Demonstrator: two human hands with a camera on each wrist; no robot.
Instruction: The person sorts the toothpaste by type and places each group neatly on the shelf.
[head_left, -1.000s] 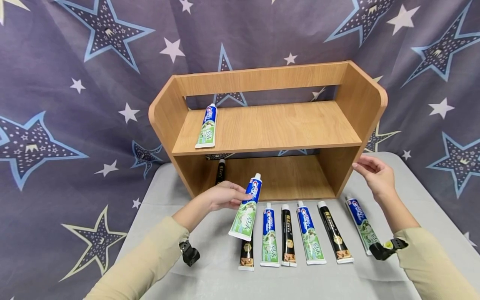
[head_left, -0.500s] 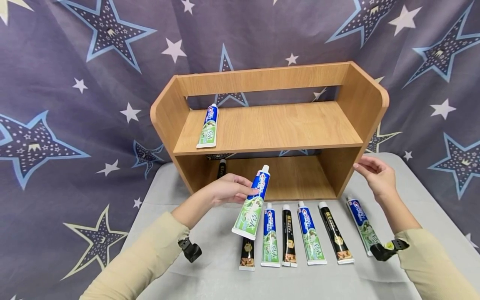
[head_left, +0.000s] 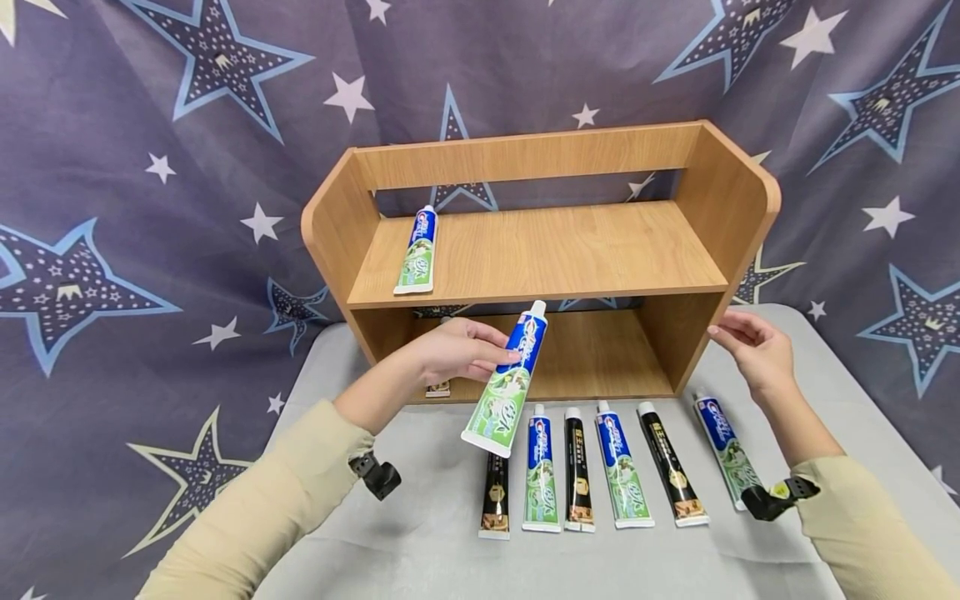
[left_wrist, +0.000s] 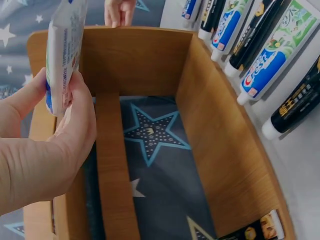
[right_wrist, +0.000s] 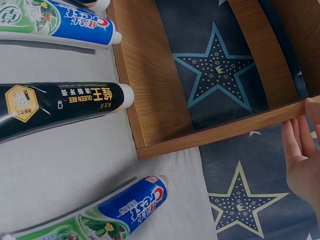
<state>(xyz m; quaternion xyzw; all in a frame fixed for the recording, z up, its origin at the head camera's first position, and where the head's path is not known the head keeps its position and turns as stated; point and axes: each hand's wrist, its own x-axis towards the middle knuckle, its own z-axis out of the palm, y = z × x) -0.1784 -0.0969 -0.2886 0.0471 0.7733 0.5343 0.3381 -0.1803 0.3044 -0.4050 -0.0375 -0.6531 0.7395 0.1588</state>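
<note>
Pinching a blue-and-green toothpaste tube (head_left: 512, 385) by one edge, fingers (left_wrist: 84, 107) of the left hand (head_left: 459, 350) hold it before the wooden shelf (head_left: 525, 160); uneven support could let it swivel into the upper board (head_left: 555, 250). Right hand (head_left: 756, 354) grips the side panel (head_left: 723, 208).

A starry curtain (head_left: 187, 242) hangs behind a grey, seemingly cloth-covered table (head_left: 420, 542).

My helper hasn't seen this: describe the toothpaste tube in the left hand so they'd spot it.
Find the wooden shelf on the table. Before its lower opening, the left hand grips a white-capped blue-and-green Crest tube. Only this tube is held; the other tubes lie flat.
</note>
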